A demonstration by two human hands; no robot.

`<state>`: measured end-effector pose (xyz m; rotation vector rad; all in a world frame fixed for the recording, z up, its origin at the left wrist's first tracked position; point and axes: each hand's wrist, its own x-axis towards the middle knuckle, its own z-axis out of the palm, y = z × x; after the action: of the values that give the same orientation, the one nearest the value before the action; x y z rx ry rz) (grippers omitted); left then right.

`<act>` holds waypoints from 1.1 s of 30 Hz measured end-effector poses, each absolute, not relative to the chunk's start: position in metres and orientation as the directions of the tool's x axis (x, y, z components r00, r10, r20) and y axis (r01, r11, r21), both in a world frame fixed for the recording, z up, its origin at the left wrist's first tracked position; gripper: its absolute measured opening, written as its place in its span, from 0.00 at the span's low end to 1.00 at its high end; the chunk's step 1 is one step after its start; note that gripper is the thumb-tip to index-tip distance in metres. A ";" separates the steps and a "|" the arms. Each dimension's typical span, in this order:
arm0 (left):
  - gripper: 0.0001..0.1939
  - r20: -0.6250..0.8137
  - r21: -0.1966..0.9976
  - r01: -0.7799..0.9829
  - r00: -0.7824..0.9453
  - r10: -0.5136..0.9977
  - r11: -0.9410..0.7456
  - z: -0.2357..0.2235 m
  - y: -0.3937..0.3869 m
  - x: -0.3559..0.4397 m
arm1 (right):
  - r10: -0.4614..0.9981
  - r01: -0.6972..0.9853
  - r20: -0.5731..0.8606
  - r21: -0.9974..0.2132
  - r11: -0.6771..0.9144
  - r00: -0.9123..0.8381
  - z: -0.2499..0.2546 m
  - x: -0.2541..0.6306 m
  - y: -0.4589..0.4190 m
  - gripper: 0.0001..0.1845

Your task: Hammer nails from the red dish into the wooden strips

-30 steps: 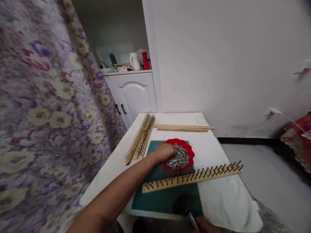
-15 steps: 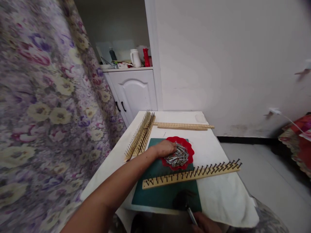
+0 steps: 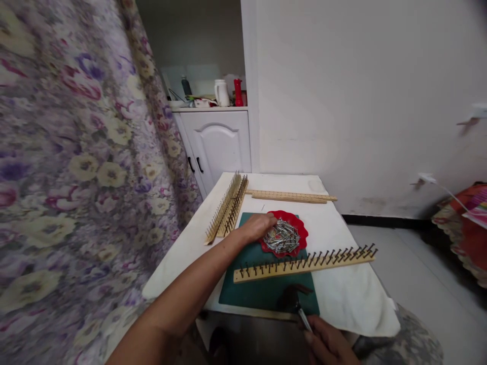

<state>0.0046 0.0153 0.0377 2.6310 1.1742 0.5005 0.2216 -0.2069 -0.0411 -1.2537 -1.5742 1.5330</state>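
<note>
My left hand (image 3: 259,226) is at the left rim of a scalloped red bowl (image 3: 303,234), its fingers curled together. Whatever they pinch is too small to make out. Silvery nails (image 3: 282,239) fill the bowl. Low in the view, my right hand (image 3: 327,340) grips a hammer (image 3: 303,318) by its handle, with the dark head over the front of a green mat (image 3: 247,293). Between the bowl and the hammer lies a wooden strip (image 3: 262,274) with rows of nails standing in it, slanting across the mat and past its right edge.
More wooden strips studded with nails (image 3: 224,218) lie along the table's left side. Other wooden strips (image 3: 291,197) rest at the back. A white cloth (image 3: 350,299) covers the table. A floral curtain (image 3: 95,177) hangs at the left, beside a white cabinet (image 3: 216,142).
My left hand has drawn back from over the nails to the bowl's left rim. My right hand and the hammer have risen a little in view, and the camera has shifted slightly.
</note>
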 end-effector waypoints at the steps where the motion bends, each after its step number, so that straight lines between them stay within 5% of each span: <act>1: 0.05 0.239 0.337 0.686 0.601 0.763 -0.645 0.039 0.012 0.000 | 0.905 0.203 -0.199 -0.970 -0.130 -0.375 -0.039 0.221 -0.208 0.26; 3: 0.06 0.310 0.412 0.693 0.504 0.806 -0.592 0.038 0.000 -0.015 | 0.891 0.189 -0.240 -0.966 -0.178 -0.386 -0.039 0.221 -0.210 0.25; 6: 0.06 0.380 0.744 0.533 0.159 0.911 -0.404 0.025 -0.033 -0.046 | 0.875 0.174 -0.280 -0.958 -0.228 -0.395 -0.047 0.221 -0.213 0.25; 9: 0.09 0.237 0.948 0.254 -0.157 0.959 -0.193 0.000 -0.075 -0.072 | 0.886 0.163 -0.275 -0.960 -0.229 -0.373 -0.055 0.221 -0.216 0.24; 17: 0.09 0.057 0.998 0.026 -0.320 0.946 -0.051 -0.044 -0.131 -0.073 | 0.866 0.191 -0.338 -0.939 -0.285 -0.368 -0.053 0.221 -0.218 0.24; 33: 0.08 0.081 0.988 0.145 -0.259 0.963 -0.044 -0.057 -0.137 -0.068 | 0.874 0.219 -0.347 -0.933 -0.286 -0.340 -0.050 0.216 -0.219 0.25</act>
<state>-0.0677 -0.1369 -0.0575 1.2219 1.4811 1.3858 0.2165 -0.2191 -0.0497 -1.3775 -1.4478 1.6725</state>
